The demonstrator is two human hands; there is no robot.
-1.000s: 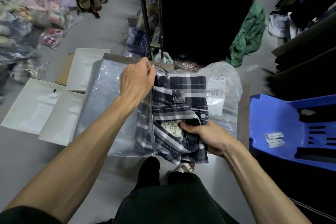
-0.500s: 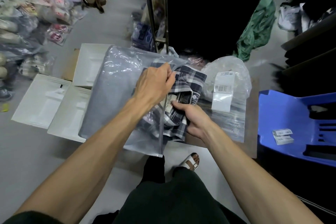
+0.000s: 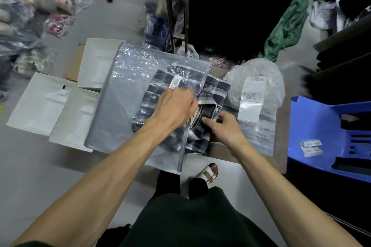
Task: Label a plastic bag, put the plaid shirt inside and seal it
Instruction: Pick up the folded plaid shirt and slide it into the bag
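Navy-and-white plaid shirt (image 3: 212,94) partly inside clear zip-top plastic bag (image 3: 128,94). Bag mouth pinched open by left hand (image 3: 176,106); shirt gripped, pushed by right hand (image 3: 222,128). Folds best kept flat, clear of zip.

Dim overhead light, glare on plastic bag (image 3: 128,70), edges blurred w/ wide-angle warp.

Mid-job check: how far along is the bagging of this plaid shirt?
Done: a barcode label sits on the plastic bag. In hand: the left hand holds the bag's open edge while the right hand pushes the plaid shirt in; roughly half is inside, its right part outside the opening. Left: get the shirt fully in, then seal the bag.
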